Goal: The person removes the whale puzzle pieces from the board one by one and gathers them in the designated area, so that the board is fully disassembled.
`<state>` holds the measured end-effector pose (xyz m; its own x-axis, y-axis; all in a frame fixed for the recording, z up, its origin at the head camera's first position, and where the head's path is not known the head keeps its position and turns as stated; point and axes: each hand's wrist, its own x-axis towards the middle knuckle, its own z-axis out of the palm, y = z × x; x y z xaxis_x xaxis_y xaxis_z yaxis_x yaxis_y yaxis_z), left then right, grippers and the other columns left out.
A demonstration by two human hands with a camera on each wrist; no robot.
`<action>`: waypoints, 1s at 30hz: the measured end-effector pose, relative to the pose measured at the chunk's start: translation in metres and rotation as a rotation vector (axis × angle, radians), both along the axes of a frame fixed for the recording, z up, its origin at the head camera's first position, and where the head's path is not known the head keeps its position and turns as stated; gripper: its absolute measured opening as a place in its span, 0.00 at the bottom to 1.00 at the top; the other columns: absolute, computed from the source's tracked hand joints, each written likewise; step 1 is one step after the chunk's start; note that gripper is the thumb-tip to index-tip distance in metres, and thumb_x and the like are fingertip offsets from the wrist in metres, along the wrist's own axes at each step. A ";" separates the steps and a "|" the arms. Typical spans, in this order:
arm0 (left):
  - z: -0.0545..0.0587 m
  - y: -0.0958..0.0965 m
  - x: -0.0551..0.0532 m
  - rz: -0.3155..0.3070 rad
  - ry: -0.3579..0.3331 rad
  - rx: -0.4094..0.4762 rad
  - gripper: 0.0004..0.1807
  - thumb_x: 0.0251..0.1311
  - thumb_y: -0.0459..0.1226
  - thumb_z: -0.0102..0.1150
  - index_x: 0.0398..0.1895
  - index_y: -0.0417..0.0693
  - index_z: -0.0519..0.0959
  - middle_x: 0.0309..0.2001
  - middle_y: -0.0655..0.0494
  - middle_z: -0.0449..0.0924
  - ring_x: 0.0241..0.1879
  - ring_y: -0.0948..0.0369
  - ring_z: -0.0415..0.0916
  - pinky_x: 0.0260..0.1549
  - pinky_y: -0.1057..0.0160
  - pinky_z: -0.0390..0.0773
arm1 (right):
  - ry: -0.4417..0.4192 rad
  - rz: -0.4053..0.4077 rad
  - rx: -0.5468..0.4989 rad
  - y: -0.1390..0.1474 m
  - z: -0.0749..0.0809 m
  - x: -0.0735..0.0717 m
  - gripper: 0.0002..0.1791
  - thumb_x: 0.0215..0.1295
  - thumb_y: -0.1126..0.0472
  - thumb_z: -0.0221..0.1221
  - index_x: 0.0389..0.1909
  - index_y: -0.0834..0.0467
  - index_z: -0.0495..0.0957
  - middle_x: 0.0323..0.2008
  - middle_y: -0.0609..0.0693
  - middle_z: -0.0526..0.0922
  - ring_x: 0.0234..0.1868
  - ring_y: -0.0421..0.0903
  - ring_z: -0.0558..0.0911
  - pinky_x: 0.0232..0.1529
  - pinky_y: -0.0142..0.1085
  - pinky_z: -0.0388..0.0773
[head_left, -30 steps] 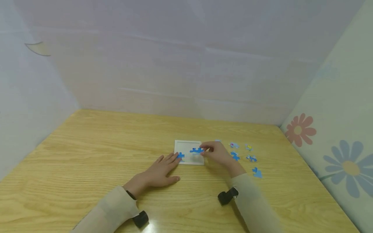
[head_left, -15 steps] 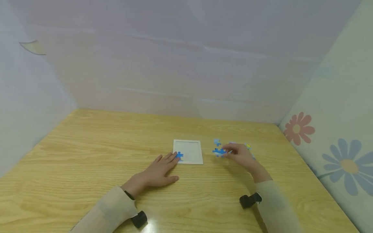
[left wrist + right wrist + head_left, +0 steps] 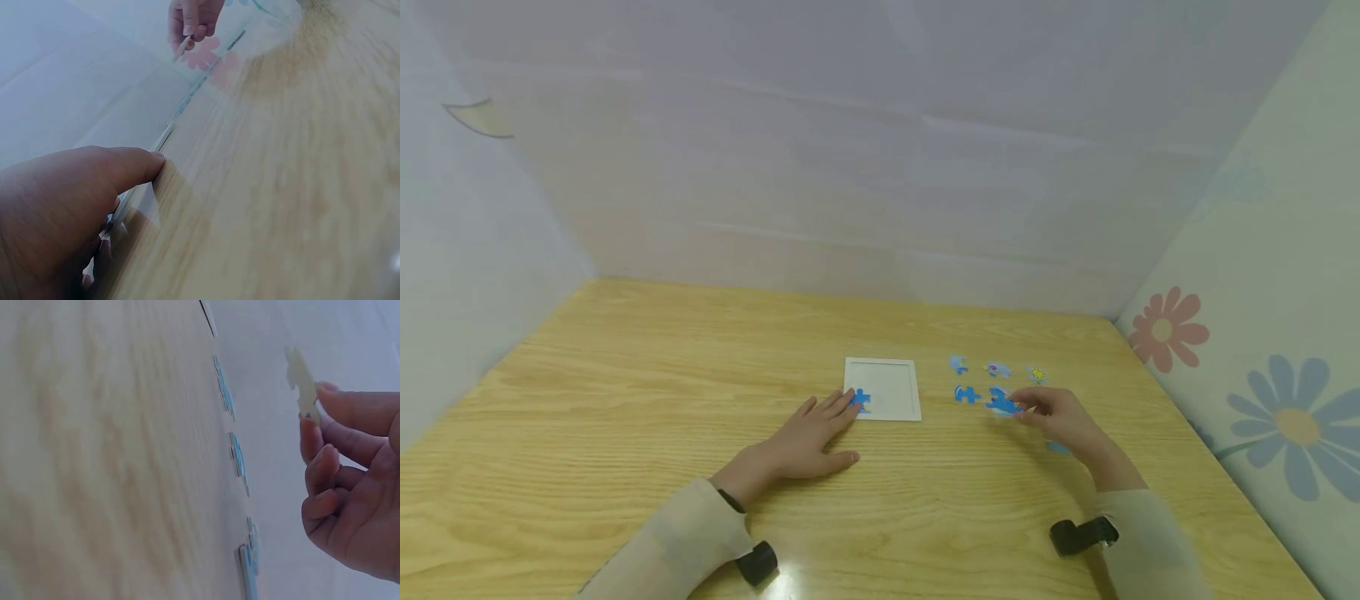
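A white puzzle tray (image 3: 895, 392) lies on the wooden table, with a blue jigsaw piece (image 3: 862, 398) in its near left corner. My left hand (image 3: 808, 442) rests flat at that corner, fingers straight, fingertips at the piece. In the left wrist view its thumb (image 3: 134, 165) lies along the table. Off to the tray's right, my right hand (image 3: 1060, 421) pinches another blue jigsaw piece (image 3: 1011, 408) between thumb and fingers. The right wrist view shows this held piece (image 3: 304, 384) raised off the table, its pale back towards the camera.
Loose jigsaw pieces lie right of the tray: a light blue one (image 3: 957, 364), a purple-marked one (image 3: 997, 369), a yellow-flowered one (image 3: 1037, 374) and a blue one (image 3: 967, 394). A light blue piece (image 3: 1058, 447) shows partly beneath the right wrist. Fabric walls (image 3: 880, 167) enclose the table.
My right hand has moved from over the tray's right side to above the loose pieces, carrying a pinched blue jigsaw piece. The left hand stays at the tray's corner.
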<state>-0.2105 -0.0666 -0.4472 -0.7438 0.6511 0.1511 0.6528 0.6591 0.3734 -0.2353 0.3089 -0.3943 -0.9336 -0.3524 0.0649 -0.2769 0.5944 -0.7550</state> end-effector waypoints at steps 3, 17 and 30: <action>0.001 0.000 0.000 -0.002 -0.002 0.003 0.37 0.57 0.52 0.45 0.64 0.38 0.51 0.64 0.42 0.44 0.63 0.49 0.41 0.54 0.44 0.41 | -0.012 0.011 0.000 0.006 -0.004 0.003 0.17 0.56 0.65 0.56 0.44 0.70 0.72 0.36 0.58 0.75 0.30 0.46 0.72 0.28 0.36 0.71; -0.001 0.000 0.000 -0.004 -0.009 0.009 0.37 0.58 0.52 0.45 0.64 0.39 0.51 0.64 0.43 0.43 0.63 0.49 0.41 0.54 0.44 0.41 | -0.063 -0.014 0.032 0.021 -0.020 0.002 0.15 0.53 0.67 0.58 0.41 0.70 0.74 0.36 0.58 0.76 0.35 0.48 0.74 0.31 0.33 0.72; -0.002 -0.001 0.000 -0.003 -0.015 0.012 0.38 0.58 0.53 0.44 0.64 0.39 0.51 0.65 0.43 0.43 0.63 0.50 0.39 0.55 0.44 0.39 | -0.028 0.032 0.060 0.019 -0.020 0.001 0.18 0.50 0.70 0.59 0.43 0.72 0.72 0.26 0.53 0.72 0.27 0.43 0.69 0.25 0.31 0.68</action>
<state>-0.2102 -0.0672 -0.4487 -0.7441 0.6515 0.1477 0.6490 0.6524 0.3914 -0.2348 0.3278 -0.4146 -0.9230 -0.3845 0.0167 -0.2756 0.6300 -0.7261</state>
